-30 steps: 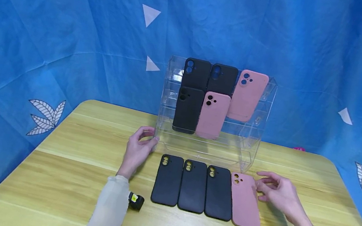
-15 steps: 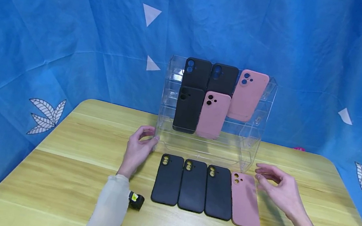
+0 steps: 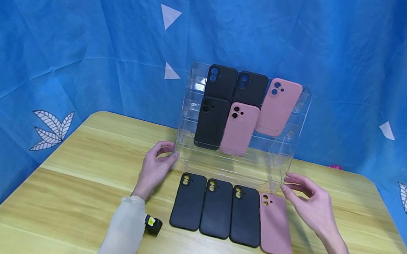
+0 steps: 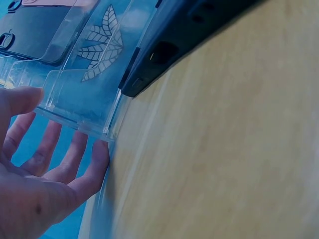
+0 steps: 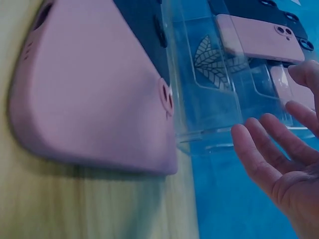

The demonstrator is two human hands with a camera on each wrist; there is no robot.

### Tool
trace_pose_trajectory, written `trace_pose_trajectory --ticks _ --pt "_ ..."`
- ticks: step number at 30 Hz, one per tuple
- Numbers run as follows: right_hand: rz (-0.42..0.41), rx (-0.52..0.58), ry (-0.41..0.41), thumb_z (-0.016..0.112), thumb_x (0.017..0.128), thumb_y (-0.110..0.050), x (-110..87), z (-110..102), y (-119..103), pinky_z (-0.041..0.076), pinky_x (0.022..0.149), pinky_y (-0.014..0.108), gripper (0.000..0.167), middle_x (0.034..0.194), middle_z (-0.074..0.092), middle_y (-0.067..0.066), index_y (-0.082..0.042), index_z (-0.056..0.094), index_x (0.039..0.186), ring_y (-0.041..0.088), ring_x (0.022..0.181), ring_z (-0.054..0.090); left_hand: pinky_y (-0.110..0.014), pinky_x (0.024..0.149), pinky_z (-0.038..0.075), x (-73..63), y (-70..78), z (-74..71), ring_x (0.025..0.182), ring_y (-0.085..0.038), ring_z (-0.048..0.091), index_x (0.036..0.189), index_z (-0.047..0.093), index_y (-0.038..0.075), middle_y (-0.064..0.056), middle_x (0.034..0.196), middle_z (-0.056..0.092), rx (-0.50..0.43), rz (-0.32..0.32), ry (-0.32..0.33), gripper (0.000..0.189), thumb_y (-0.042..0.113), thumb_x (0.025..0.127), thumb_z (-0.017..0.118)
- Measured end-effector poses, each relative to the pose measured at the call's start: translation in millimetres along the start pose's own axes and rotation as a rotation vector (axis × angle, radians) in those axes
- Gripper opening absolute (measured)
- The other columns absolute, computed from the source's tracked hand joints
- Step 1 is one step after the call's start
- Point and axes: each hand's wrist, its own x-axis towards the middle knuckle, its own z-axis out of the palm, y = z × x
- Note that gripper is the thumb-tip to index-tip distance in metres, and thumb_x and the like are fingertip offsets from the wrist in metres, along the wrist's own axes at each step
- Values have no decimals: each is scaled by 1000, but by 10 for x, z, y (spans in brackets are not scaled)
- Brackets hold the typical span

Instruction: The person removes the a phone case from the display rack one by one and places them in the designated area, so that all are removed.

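Observation:
A clear acrylic display rack (image 3: 198, 159) stands at the back of the table, holding several black and pink phone cases. My left hand (image 3: 155, 168) grips its lower left edge; in the left wrist view the thumb lies in front and the fingers (image 4: 94, 169) reach along the side. Close to the rack's lower right corner is my right hand (image 3: 312, 204), its fingers loosely spread around nothing. Before the rack lie three black phone cases (image 3: 217, 208) in a row, with a pink phone case (image 3: 275, 225) at the right end, left of my right hand.
A black pink-free row stands in the rack's upper tier, beside a leaning pink case (image 3: 279, 107). The wooden table (image 3: 59, 193) ends at a blue patterned cloth (image 3: 122, 36) behind. Small black cameras (image 3: 152, 226) sit on both wrists.
My right hand has moved from beside the flat pink phone case, up and left toward the rack's lower right corner. The left hand has stayed at the rack's left edge.

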Motion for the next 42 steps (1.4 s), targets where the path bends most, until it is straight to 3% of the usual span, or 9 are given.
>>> trace_pose_trajectory --ticks 4,11,13,22,42 --pt "-14 5 6 74 95 -24 80 31 -73 52 83 5 43 120 73 14 -9 65 134 -16 99 62 -39 82 62 0 2 -5 115 -32 69 125 63 14 -12 129 64 8 4 6 31 18 95 71" --pt "-6 47 15 74 95 -29 216 79 -211 53 82 8 43 116 74 -7 -13 66 134 -11 101 65 -43 83 61 -2 5 -2 114 -31 69 125 62 14 -10 128 64 -1 2 -2 31 17 95 70" --pt "-25 56 29 74 95 -28 251 96 -245 53 82 8 42 116 74 -8 -13 66 134 -9 102 65 -42 83 61 -5 4 -1 114 -31 69 125 62 14 -11 128 64 -4 0 -3 31 17 96 70" --pt "-84 61 90 74 95 -26 399 179 -362 53 83 7 42 122 71 16 -15 65 135 -8 102 64 -35 78 60 1 4 -1 110 -30 70 124 63 14 -10 127 64 -3 -4 2 30 16 95 71" --pt "-147 152 177 75 94 -20 739 365 -499 53 87 10 48 122 71 17 -14 61 140 -11 97 65 -39 81 62 5 26 -2 108 -30 70 124 63 14 -11 128 65 -1 -12 -2 30 15 95 71"
